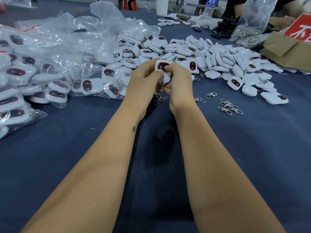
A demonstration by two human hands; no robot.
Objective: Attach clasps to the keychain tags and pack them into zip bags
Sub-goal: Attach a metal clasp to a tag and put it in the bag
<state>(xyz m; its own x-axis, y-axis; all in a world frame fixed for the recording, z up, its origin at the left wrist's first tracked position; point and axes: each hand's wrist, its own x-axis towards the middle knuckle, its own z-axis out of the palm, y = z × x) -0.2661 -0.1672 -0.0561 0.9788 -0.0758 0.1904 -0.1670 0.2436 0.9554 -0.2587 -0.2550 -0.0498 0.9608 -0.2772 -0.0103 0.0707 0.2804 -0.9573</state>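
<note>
Head view: we hold one keychain tag point(161, 66) up over mid-bench, in front of the loose tag pile point(198, 52). Left hand point(143, 78) curls round the tag's left side, right hand point(176, 79) pinches its lower right edge. A clasp point(158, 97) hangs below, between the wrists; whether it is already hooked on, we can't tell, the fingers hide the join.

Step, as we judge it: attaching the clasp, bagging not started for this piece.

Spare clasps point(230, 106) lie on the bench cloth toward the right edge. Filled zip bags point(25, 76) are stacked along the left edge, with loose plastic point(107, 12) behind them.

Next move likely needs the ring seated fully through the tag's loop, then a free hand reaching left for a bag.
</note>
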